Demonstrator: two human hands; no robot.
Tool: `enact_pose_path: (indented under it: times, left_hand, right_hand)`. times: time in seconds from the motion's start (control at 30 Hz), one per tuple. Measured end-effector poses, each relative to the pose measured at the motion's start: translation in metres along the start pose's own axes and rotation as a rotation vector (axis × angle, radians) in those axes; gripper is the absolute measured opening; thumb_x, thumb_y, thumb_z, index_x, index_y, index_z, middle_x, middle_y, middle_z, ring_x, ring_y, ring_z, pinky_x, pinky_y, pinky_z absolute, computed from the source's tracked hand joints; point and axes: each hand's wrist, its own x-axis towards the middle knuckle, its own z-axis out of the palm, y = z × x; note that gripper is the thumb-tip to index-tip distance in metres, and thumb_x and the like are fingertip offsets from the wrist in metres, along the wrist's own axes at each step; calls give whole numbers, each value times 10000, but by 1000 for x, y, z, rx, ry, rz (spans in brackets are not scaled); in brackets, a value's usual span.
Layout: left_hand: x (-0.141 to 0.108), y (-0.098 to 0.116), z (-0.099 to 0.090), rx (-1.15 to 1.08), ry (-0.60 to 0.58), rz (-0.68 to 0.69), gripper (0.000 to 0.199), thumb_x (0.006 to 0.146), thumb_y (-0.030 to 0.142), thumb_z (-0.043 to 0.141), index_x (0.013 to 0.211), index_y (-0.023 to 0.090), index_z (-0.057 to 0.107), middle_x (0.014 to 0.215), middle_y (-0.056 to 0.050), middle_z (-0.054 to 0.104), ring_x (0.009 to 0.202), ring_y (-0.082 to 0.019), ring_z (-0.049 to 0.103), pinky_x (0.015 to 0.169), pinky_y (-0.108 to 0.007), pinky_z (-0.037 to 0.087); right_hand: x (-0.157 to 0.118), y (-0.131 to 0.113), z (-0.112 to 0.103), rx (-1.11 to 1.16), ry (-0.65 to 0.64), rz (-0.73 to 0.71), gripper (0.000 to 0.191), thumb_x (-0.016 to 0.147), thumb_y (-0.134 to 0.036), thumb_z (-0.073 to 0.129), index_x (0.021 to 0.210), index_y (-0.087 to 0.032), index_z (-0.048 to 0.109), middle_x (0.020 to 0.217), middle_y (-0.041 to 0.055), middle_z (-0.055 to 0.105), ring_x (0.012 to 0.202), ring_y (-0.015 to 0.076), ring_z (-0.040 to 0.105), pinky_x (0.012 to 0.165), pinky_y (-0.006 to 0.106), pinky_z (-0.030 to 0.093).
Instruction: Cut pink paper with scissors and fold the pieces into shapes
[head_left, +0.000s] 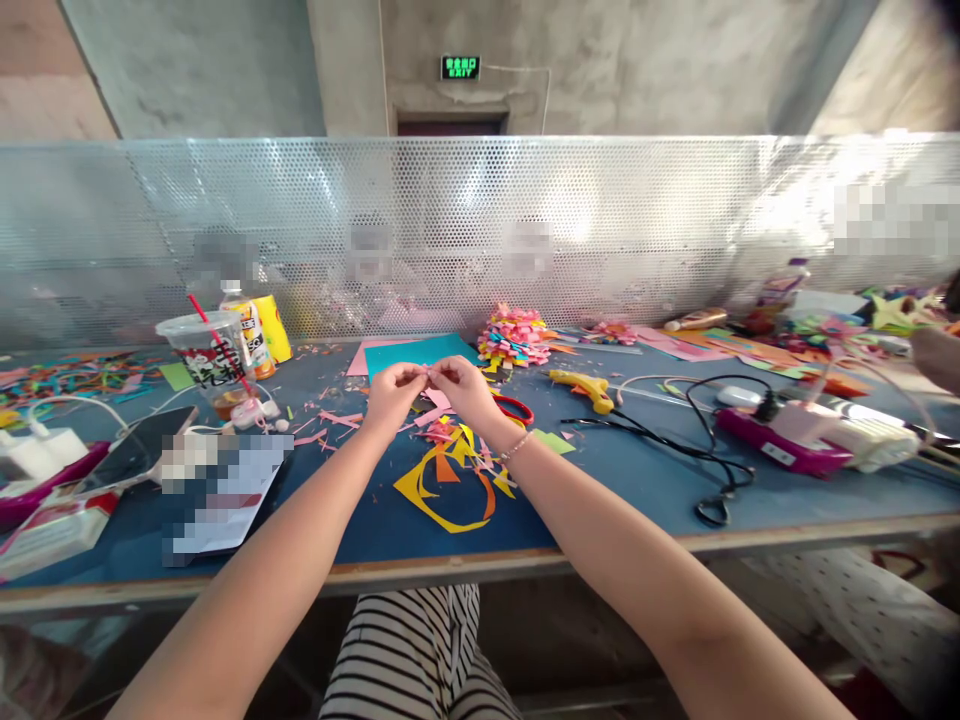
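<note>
My left hand (396, 393) and my right hand (463, 388) meet over the middle of the blue table, fingertips pinched together. Between them is something small, perhaps a bit of pink paper, too small to make out. Just behind the hands lies a teal sheet (420, 352) over a pink one (361, 360). A cluster of folded pink, yellow and blue paper (514, 335) stands behind my right hand. Below the hands are paper scraps and a yellow cut-out ring (450, 522). Red scissor handles (517, 408) show beside my right wrist.
A yellow glue gun (581, 388) lies right of my hands, with black cables (667, 445) and a purple power strip (787, 440) beyond. At left are a plastic cup (210, 360), a phone (146, 445) and a tablet (232, 500). A perforated metal screen (465, 220) rises behind. Another person's hand (937, 360) is far right.
</note>
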Motion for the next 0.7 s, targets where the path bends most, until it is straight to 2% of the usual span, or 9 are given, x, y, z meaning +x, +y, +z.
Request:
enact_pose_path:
  times: [0.13,0.37,0.57,0.7]
  left_hand:
    - [-2,4,4,-15,39,50,102,645,246,586,689,155,576,656,-12,588,624,-113,552,624,-236,442]
    - [-3,8,8,-70,79,125,160,644,251,603,746,173,508,646,10,559,590,-95,536,582,-217,418]
    - [-4,10,12,-279,138,32,335,620,202,617,900,202,432,606,46,547,582,-94,552,625,-240,443]
    - [-4,12,13,-321,95,-32,251,622,205,609,844,164,499,608,17,563,605,-104,565,650,-254,450]
  right_hand:
    - [-3,-9,0,6,62,-13,124,710,-287,526,678,-169,546,757,29,548,731,140,540,691,296,458]
    - [-8,-24,4,137,71,57,115,725,-274,503,689,-166,519,715,22,569,685,131,551,662,274,456]
    - [-10,-30,6,151,133,53,121,729,-288,509,699,-172,501,719,19,562,670,120,539,645,258,455]
    - [-10,-22,10,250,157,55,192,723,-313,531,850,-198,443,736,-5,542,660,106,539,622,243,459]
